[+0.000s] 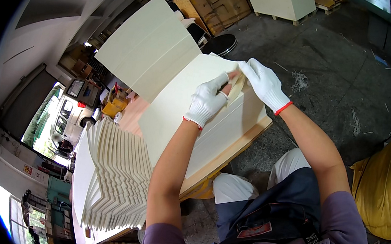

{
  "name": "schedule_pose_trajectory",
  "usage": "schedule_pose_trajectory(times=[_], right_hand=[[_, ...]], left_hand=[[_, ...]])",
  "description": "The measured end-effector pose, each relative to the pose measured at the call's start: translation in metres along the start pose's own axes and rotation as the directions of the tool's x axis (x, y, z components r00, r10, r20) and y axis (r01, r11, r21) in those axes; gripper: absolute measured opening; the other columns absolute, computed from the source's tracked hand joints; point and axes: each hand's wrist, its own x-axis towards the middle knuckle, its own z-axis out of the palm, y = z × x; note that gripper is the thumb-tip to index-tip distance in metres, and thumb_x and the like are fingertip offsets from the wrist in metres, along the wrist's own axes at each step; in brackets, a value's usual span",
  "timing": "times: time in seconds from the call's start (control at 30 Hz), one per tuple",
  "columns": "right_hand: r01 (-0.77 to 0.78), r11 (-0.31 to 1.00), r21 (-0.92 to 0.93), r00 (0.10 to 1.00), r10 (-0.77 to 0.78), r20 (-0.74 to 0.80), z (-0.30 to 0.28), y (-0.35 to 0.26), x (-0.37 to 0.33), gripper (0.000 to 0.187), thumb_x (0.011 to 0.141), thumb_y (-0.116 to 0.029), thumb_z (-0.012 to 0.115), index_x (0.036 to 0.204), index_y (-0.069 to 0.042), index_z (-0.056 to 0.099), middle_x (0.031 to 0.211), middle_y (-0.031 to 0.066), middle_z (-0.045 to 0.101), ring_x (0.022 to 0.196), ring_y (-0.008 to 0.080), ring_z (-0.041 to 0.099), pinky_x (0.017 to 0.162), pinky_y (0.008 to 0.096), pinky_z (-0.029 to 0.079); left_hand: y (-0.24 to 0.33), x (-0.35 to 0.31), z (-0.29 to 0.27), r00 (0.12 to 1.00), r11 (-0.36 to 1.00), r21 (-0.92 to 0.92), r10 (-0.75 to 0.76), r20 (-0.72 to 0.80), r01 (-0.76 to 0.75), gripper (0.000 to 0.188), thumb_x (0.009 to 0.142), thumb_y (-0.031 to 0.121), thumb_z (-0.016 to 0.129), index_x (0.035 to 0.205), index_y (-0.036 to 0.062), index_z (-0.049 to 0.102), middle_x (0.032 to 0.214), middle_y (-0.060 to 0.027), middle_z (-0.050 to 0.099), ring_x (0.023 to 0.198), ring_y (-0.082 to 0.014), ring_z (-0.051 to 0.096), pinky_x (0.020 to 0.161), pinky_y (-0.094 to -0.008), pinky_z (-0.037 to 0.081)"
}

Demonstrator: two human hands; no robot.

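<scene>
A stack of cream-white sheets (171, 97) lies on the table in front of me. Over its right part, my left hand (207, 101), in a white knitted glove with bare thumb and fingertip showing, closes on a pale yellowish strip (237, 87). Whether this strip is loose or a bent sheet edge, I cannot tell. My right hand (262, 83), in a white glove with a red cuff, has its fingers bent together at the strip's far end, by the stack's far edge. Its fingertips are partly hidden.
A fanned pile of zigzag-edged cream sheets (118, 176) stands at the left. Behind the stack rises a tall cream block (149, 43). A round black stool (222, 44) stands beyond; a yellow cover (386, 174) hangs at the right. String scraps (299, 81) litter the floor.
</scene>
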Motion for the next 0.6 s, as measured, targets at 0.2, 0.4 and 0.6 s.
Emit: schedule_pose_trajectory(times=[0.2, 0.4, 0.6], right_hand=[[0.046, 0.999, 0.023, 0.998, -0.045, -0.037, 0.004, 0.008, 0.001, 0.056, 0.110, -0.058, 0.043, 0.099, -0.005, 0.058, 0.089, 0.0194, 0.067, 0.088, 0.0422, 0.065, 0.076, 0.0495, 0.048], [0.022, 0.999, 0.028, 0.999, -0.021, -0.034, 0.006, 0.009, 0.002, 0.056, 0.110, -0.058, 0.043, 0.098, -0.005, 0.057, 0.087, 0.0195, 0.066, 0.086, 0.0424, 0.065, 0.075, 0.0495, 0.048], [0.004, 0.999, 0.050, 1.000, -0.003, -0.012, 0.000, 0.004, 0.000, 0.056, 0.108, -0.059, 0.045, 0.098, -0.006, 0.058, 0.086, 0.0188, 0.067, 0.086, 0.0410, 0.066, 0.076, 0.0485, 0.048]], left_hand=[[0.006, 0.002, -0.006, 0.989, 0.984, 0.148, -0.111, 0.100, 0.096, 0.034, 0.100, 0.013, 0.066, 0.134, 0.0150, 0.070, 0.105, -0.0112, 0.077, 0.095, -0.0205, 0.070, 0.090, -0.0331, 0.054], [0.001, 0.002, -0.001, 0.997, 0.986, 0.161, -0.048, 0.059, 0.037, 0.042, 0.091, 0.021, 0.081, 0.131, 0.0148, 0.072, 0.106, -0.0110, 0.078, 0.094, -0.0208, 0.071, 0.088, -0.0341, 0.055], [0.004, 0.001, -0.003, 0.997, 0.981, 0.196, -0.009, 0.076, -0.006, 0.044, 0.091, 0.018, 0.078, 0.135, 0.0180, 0.071, 0.110, -0.0125, 0.077, 0.097, -0.0261, 0.074, 0.088, -0.0363, 0.056]])
